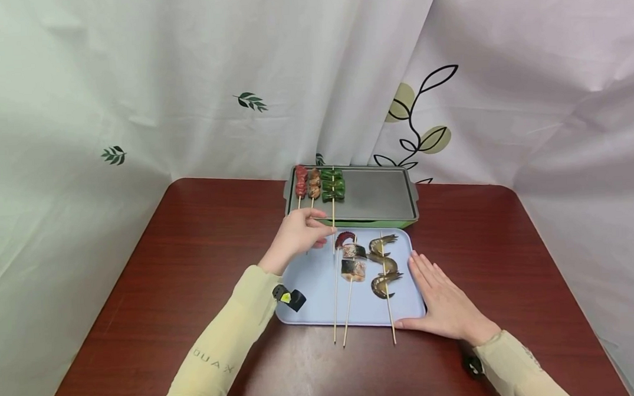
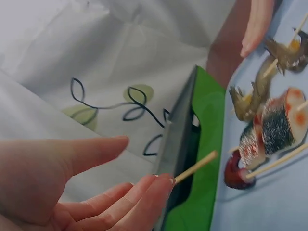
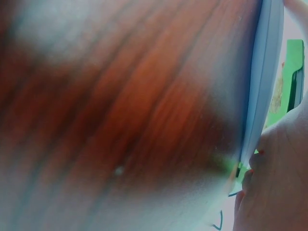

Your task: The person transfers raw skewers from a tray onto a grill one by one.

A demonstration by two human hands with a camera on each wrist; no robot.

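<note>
A green pepper skewer (image 1: 333, 185) lies on the grey griddle (image 1: 377, 192), its stick reaching forward over the blue tray (image 1: 308, 302). My left hand (image 1: 299, 231) is at that stick, and in the left wrist view the thumb (image 2: 103, 149) stands apart from the fingers, whose tips are right by the stick's end (image 2: 197, 166). On the tray are a shrimp skewer (image 1: 385, 266), a fish skewer (image 1: 354, 270) and a dark red tentacle skewer (image 1: 344, 239). My right hand (image 1: 444, 302) rests along the tray's right edge, fingers straight and thumb at the near corner.
To the left of the peppers on the griddle lie a red meat skewer (image 1: 301, 182) and a brown meat skewer (image 1: 314, 186). The griddle sits on a green base (image 1: 387, 224) behind the tray. A curtain (image 1: 197, 132) hangs behind the reddish-brown table (image 1: 202, 256).
</note>
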